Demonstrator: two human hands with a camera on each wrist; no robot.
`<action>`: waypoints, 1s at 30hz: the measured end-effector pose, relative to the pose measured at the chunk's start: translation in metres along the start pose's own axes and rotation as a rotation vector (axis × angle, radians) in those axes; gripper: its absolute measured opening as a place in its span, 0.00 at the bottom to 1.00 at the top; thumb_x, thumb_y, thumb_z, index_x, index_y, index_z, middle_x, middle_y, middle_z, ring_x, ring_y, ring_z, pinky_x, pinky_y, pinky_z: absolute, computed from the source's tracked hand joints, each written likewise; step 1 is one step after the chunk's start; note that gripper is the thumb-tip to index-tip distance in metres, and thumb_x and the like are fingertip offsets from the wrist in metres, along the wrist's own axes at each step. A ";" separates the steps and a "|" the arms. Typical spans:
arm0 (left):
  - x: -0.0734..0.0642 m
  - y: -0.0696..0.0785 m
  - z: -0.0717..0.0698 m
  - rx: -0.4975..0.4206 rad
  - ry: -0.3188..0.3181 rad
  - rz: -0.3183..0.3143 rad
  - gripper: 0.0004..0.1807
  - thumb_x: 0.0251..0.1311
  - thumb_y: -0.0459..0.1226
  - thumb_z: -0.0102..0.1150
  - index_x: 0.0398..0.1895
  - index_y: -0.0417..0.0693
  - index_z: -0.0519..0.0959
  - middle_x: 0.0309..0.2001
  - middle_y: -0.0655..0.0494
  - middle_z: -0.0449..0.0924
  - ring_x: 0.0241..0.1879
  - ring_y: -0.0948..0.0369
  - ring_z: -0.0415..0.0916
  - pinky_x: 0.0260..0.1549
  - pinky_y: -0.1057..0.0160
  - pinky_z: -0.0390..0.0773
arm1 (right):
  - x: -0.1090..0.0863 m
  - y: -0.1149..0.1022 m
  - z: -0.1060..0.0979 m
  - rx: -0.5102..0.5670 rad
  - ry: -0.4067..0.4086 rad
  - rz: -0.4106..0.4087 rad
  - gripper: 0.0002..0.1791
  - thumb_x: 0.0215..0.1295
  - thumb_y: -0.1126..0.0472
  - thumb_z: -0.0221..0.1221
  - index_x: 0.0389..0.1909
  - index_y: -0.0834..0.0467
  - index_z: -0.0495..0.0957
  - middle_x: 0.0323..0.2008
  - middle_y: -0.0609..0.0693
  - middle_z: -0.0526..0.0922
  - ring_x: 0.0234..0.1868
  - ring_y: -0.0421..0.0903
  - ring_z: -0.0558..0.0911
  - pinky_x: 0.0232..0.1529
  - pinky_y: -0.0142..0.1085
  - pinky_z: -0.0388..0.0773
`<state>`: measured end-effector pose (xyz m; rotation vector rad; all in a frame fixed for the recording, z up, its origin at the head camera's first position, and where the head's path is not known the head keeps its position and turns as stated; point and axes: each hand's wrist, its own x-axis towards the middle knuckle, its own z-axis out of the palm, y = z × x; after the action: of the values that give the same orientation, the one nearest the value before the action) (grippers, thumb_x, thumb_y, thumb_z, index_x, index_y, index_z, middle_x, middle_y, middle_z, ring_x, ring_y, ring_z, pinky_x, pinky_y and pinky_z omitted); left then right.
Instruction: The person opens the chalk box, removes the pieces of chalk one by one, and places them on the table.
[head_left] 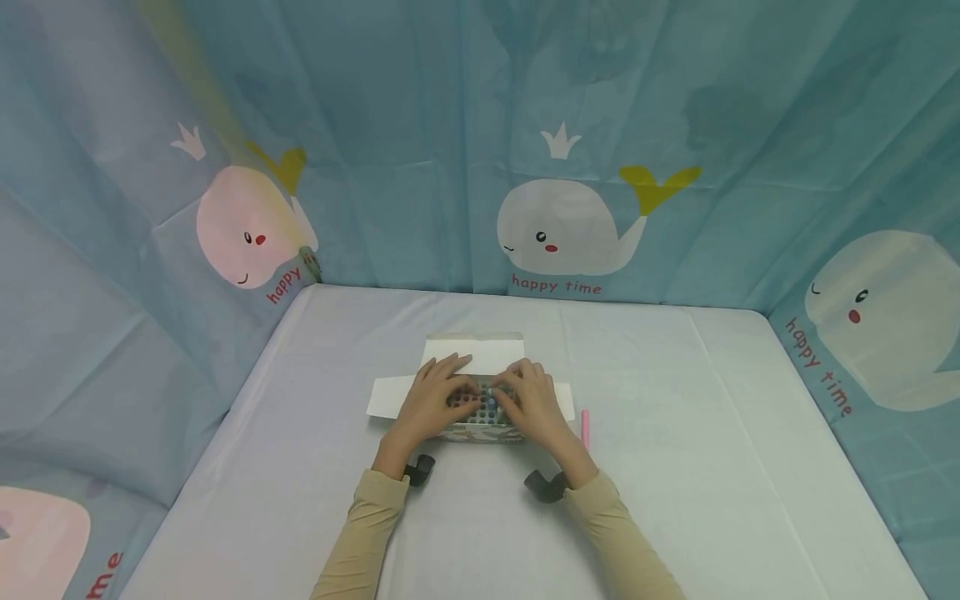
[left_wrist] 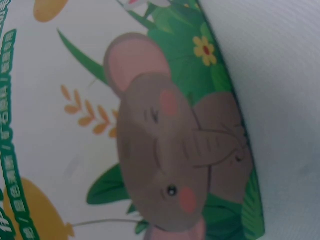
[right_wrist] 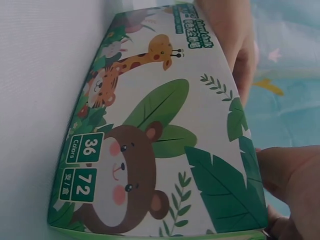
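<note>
Chalk (head_left: pixel 491 402) is sitting in the box (head_left: pixel 480 432) at your twelve o'clock; opening is looking finished, flaps (head_left: pixel 388 397) lying unclosed, a pink stick (head_left: pixel 585 427) lying outside at one o'clock. Your left hand (head_left: pixel 433 400) and right hand (head_left: pixel 538 402) are hovering at the box; I cannot tell whether fingers are grasping chalk. White cloth (head_left: pixel 712 467) is spreading beneath, whale curtain (head_left: pixel 420 225) hanging beyond

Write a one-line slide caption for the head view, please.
Left hand and right hand over an open chalk box, pink stick alongside.
</note>
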<state>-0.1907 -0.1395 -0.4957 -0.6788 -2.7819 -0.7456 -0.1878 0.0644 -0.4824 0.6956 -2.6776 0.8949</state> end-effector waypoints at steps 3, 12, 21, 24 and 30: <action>0.000 0.000 0.000 0.003 0.003 0.004 0.08 0.54 0.52 0.62 0.34 0.64 0.81 0.66 0.54 0.65 0.68 0.50 0.55 0.72 0.47 0.46 | 0.001 0.000 -0.001 0.023 0.016 -0.012 0.07 0.65 0.55 0.56 0.41 0.51 0.79 0.39 0.48 0.71 0.37 0.45 0.66 0.38 0.36 0.65; 0.000 0.000 -0.001 0.000 0.001 0.009 0.08 0.55 0.52 0.62 0.34 0.64 0.80 0.66 0.54 0.64 0.68 0.50 0.55 0.71 0.47 0.46 | 0.006 -0.001 -0.002 0.083 0.104 -0.047 0.07 0.67 0.55 0.54 0.41 0.52 0.76 0.37 0.49 0.69 0.36 0.44 0.66 0.39 0.38 0.68; -0.001 0.000 0.000 0.007 -0.006 0.004 0.08 0.55 0.52 0.61 0.34 0.64 0.80 0.66 0.54 0.64 0.68 0.51 0.54 0.71 0.46 0.46 | 0.007 -0.002 -0.005 0.170 0.212 -0.051 0.06 0.63 0.58 0.58 0.39 0.56 0.76 0.40 0.52 0.70 0.40 0.47 0.69 0.42 0.40 0.71; -0.001 0.001 -0.001 0.006 -0.011 0.000 0.08 0.55 0.52 0.61 0.34 0.64 0.80 0.66 0.54 0.64 0.69 0.51 0.54 0.72 0.47 0.46 | 0.006 -0.002 -0.008 0.223 0.251 -0.043 0.06 0.63 0.59 0.59 0.38 0.56 0.76 0.40 0.52 0.71 0.41 0.47 0.70 0.44 0.40 0.72; -0.001 0.001 -0.001 -0.003 -0.010 0.001 0.08 0.55 0.52 0.62 0.34 0.63 0.81 0.66 0.54 0.64 0.69 0.50 0.54 0.72 0.46 0.45 | 0.004 -0.002 -0.011 0.290 0.286 -0.031 0.06 0.62 0.59 0.59 0.36 0.56 0.76 0.40 0.51 0.71 0.42 0.46 0.71 0.46 0.40 0.72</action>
<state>-0.1896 -0.1395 -0.4942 -0.6870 -2.7893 -0.7490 -0.1899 0.0686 -0.4710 0.6105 -2.3065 1.2836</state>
